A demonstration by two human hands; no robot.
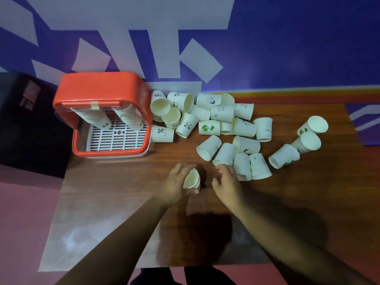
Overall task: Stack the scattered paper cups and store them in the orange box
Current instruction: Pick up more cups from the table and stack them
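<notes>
We read a black "%" sign on the tipped cup (158, 97) just right of the orange box (98, 87), left of centre in the upper half. A second cup (162, 134) below it, lying against the box's right wall, carries "%" with small letters that look like "NICE DAY". Right of centre, the smiley cup (264, 128) shows "HELL", the rest turning out of sight. Other cup prints are too small or blurred for us to read.
</notes>
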